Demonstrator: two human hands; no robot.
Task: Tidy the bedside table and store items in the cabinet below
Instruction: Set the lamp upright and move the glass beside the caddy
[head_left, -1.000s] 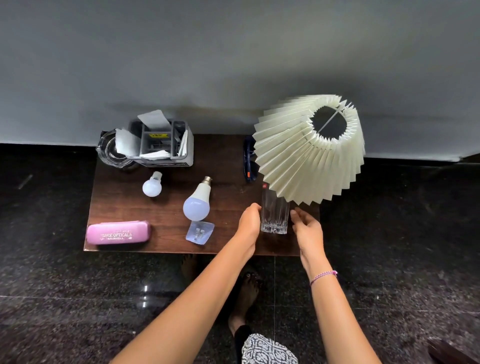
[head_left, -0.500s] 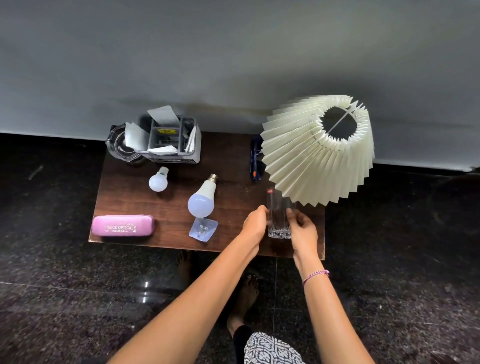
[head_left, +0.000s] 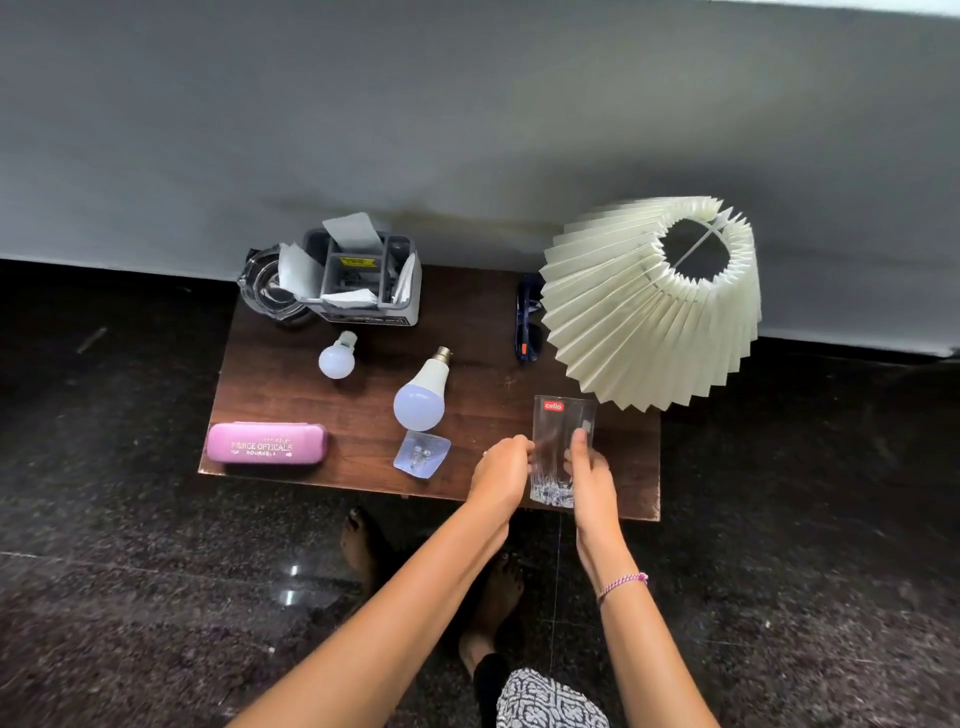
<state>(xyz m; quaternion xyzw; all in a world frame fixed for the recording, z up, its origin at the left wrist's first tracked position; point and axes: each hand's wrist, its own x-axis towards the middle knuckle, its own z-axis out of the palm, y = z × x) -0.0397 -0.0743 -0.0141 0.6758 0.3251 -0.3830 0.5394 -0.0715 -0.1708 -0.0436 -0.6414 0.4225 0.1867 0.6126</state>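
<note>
1. Dark wooden worktop (head_left: 291, 395): extends mostly left of the fingers (head_left: 519, 448).
2. Pleated lampshade (head_left: 639, 322): just beyond the fingers, to their right.
3. Pink spectacle case (head_left: 267, 442): well left of the fingers.
4. Glass tumbler (head_left: 558, 431): upright near the worktop's front edge, between both hands.
5. Left hand (head_left: 501, 475) and right hand (head_left: 592, 478): fingers curled against the tumbler's sides, gripping it.

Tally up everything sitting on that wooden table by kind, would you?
Light bulbs: 2
Drinking glass: 1
Pink spectacle case: 1
Dark glasses: 1
Pleated lamp: 1
Grey organiser: 1
Clear glass dish: 1
Small clear packet: 1
Total: 9
</note>
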